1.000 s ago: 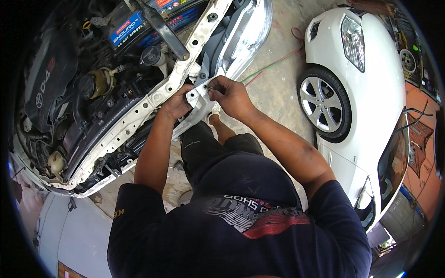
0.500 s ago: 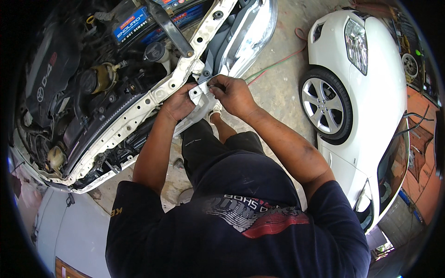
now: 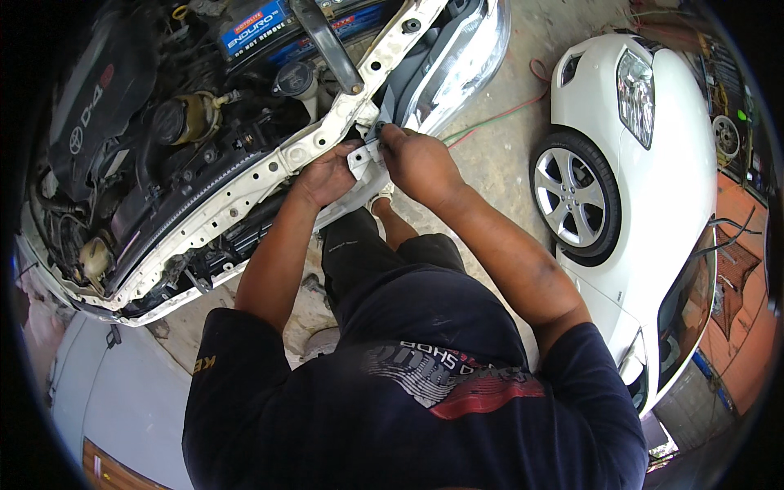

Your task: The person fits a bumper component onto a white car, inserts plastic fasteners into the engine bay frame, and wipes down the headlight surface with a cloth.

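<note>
A small white metal bracket (image 3: pixel 358 162) with a hole in it sits by the inner corner of a headlight (image 3: pixel 456 72), just below the car's cream front crossmember (image 3: pixel 286 157). My left hand (image 3: pixel 327 177) is closed at the bracket's left edge, its fingertips partly hidden under the crossmember. On the other side my right hand (image 3: pixel 423 167) is pinched at the bracket's upper end, close against the headlight. Whatever lies between those fingers is too small and covered to make out.
The open engine bay holds a battery (image 3: pixel 260 34), a dark engine cover (image 3: pixel 98 102) and a black reservoir cap (image 3: pixel 296 79). To the right stands a white car (image 3: pixel 653 196) with its front wheel (image 3: pixel 576 192) facing me. A red and green hose (image 3: pixel 498 113) crosses the concrete floor.
My right hand's fingertips have shifted up toward the headlight corner. My left hand stays beside the bracket. The engine bay appears slightly lower and farther right as the view moves.
</note>
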{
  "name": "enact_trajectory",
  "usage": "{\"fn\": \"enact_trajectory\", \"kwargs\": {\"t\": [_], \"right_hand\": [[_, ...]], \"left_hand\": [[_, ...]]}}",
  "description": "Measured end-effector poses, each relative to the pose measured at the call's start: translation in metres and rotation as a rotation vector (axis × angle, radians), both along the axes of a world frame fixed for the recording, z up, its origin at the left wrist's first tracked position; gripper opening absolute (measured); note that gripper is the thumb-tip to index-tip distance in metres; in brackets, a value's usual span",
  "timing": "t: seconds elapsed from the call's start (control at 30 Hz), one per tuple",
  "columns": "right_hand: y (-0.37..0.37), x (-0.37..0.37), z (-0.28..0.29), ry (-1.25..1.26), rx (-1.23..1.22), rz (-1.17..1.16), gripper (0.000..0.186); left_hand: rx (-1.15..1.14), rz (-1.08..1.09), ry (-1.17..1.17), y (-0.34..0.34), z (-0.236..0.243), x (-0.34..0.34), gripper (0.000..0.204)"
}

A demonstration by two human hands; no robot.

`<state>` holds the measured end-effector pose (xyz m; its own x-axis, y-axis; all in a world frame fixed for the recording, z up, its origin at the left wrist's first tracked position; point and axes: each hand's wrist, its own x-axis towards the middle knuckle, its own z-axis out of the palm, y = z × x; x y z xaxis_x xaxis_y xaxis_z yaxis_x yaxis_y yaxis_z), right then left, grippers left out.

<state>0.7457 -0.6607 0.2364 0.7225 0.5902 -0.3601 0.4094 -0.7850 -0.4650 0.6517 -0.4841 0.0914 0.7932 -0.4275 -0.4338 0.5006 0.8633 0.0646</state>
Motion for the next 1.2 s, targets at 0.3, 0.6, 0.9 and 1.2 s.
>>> {"fn": "enact_trajectory", "kwargs": {"t": [0.3, 0.6, 0.9, 1.2], "right_hand": [[-0.002, -0.009, -0.006, -0.167, -0.001, 0.048, 0.014], [-0.006, -0.01, -0.005, -0.171, -0.041, 0.053, 0.018], [-0.001, -0.008, -0.003, -0.245, 0.021, 0.102, 0.015], [0.002, -0.005, 0.006, -0.144, -0.145, 0.147, 0.021]], "left_hand": [[-0.064, 0.001, 0.01, -0.001, -0.001, 0.002, 0.037], [0.037, 0.034, -0.056, -0.005, 0.01, 0.006, 0.048], [0.195, -0.131, -0.003, -0.003, 0.034, 0.01, 0.045], [0.219, -0.109, 0.005, -0.004, 0.031, 0.007, 0.039]]}}
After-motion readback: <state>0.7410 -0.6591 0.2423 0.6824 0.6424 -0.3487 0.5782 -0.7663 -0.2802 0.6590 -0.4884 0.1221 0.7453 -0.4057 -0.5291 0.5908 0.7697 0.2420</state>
